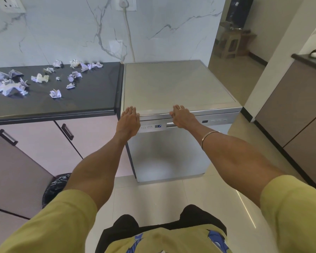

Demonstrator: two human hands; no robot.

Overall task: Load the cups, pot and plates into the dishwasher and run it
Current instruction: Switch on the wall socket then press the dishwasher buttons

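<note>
Two flat, open hands, left [128, 119] and right [181, 117], press the dishwasher [171, 150] top edge; door seemingly shut, an unlatched door could halt the cycle

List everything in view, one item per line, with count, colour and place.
dishwasher: one, silver, door shut, right of the counter.
counter: one, black, left.
crumpled papers: many, white, on the counter.
cupboard doors: pinkish, under the counter.
bin bag: one, black, on the floor at left.
cord: one, pale, down the marble wall.
stool: one, brown, far doorway.
left hand: flat on the dishwasher's front edge.
right hand: same edge, wears a ring.
</note>
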